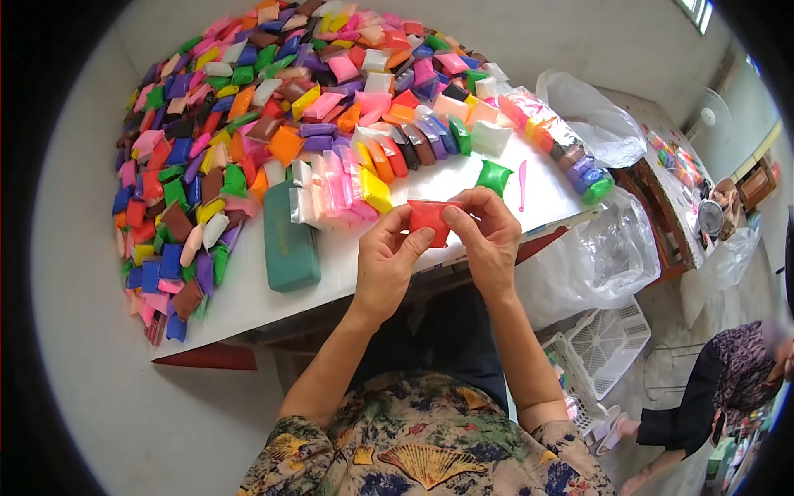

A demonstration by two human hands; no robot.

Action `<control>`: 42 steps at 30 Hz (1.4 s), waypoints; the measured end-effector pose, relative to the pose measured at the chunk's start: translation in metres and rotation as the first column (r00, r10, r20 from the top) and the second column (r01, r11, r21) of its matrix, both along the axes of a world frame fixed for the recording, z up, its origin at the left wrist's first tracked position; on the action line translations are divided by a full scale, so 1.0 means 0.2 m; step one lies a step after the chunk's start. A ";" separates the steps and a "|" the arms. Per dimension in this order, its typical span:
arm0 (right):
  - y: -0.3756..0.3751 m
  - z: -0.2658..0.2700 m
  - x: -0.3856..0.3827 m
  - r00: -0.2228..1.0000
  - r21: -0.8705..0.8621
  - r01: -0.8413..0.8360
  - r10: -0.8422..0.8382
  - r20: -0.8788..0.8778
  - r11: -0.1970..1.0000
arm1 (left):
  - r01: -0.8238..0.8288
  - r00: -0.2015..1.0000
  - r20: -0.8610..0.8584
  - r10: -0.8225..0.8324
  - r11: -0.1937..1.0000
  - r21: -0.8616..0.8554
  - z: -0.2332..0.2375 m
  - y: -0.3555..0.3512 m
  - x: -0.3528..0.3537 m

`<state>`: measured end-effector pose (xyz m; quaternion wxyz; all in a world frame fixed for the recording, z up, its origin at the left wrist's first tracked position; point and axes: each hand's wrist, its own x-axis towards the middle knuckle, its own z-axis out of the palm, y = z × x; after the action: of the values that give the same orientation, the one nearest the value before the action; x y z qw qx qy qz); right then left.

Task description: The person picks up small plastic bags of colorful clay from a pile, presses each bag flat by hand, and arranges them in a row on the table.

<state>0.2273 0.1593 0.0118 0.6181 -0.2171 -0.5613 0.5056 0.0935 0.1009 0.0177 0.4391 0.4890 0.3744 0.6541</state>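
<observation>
A small red packet is held up in front of the table's front edge, between both hands. My left hand pinches its left side with thumb and fingers. On its right side, my right hand grips it the same way. Just behind the hands lies a green packet, with a pink plastic tool to its right. A row of upright packets in several colours, with a yellow packet at its near end, stands left of the hands. Beside that row is a green case.
A large heap of coloured packets covers the table's left and back. A filled clear bag lies at the right edge. Plastic bags hang beside the table, above white crates. Another person is at the lower right.
</observation>
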 end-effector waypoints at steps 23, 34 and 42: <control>-0.23 0.00 0.13 0.987 -0.065 0.055 -0.044 0.157 0.996 | -0.208 0.300 -0.483 0.823 0.550 0.809 -0.07 -0.03 0.06; -0.20 -0.03 0.15 0.993 -0.092 0.012 -0.001 0.122 0.996 | -0.153 0.274 -0.516 0.811 0.567 0.810 -0.13 -0.03 0.04; -0.14 -0.02 0.20 0.987 -0.048 -0.090 0.096 0.130 0.995 | -0.103 0.674 -0.585 0.451 0.842 0.530 -0.03 -0.08 0.05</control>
<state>0.2666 0.1309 0.0071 0.5507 -0.2366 -0.5998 0.5301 0.1029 0.0842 0.0111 0.0322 0.7198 0.4183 0.5530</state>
